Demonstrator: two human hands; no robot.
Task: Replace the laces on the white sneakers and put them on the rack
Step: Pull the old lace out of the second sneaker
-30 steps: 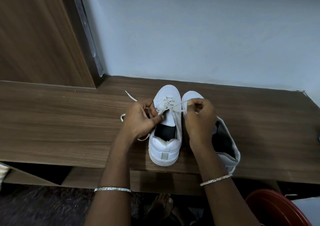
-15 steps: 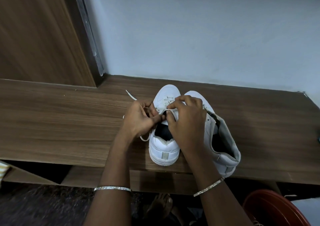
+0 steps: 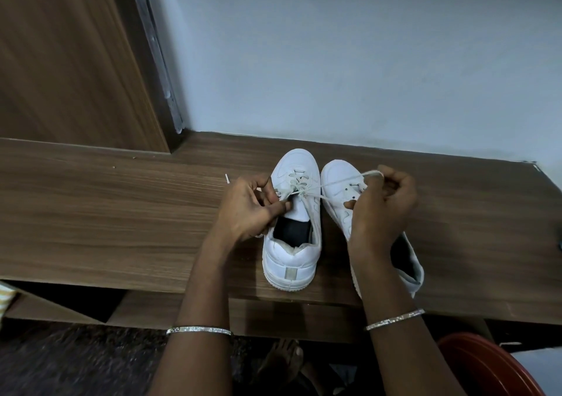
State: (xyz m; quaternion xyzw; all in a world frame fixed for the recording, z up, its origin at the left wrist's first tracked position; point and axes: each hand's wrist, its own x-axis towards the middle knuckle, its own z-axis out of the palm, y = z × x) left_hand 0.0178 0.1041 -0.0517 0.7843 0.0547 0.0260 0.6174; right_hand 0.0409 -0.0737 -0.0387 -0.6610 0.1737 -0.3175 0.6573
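Two white sneakers stand side by side on a wooden shelf top (image 3: 121, 213), toes toward the wall. The left sneaker (image 3: 292, 243) is partly laced with a white lace (image 3: 337, 181). My left hand (image 3: 249, 207) pinches the lace at the sneaker's left eyelets and tongue. My right hand (image 3: 383, 207) grips the other end of the lace, drawn taut to the right over the right sneaker (image 3: 337, 177). The right sneaker has bare eyelets, and my right hand and wrist cover much of it. A loose lace tip (image 3: 227, 179) shows behind my left hand.
A wooden panel (image 3: 67, 61) and a pale wall (image 3: 365, 61) rise behind the shelf. An open compartment (image 3: 60, 298) lies under the shelf's front edge. A red round container (image 3: 486, 368) sits at bottom right, and a bare foot (image 3: 282, 362) rests on the dark floor.
My right hand has moved from the left sneaker's tongue out to the right, pulling the lace taut across the right sneaker. My left hand has stayed at the eyelets.
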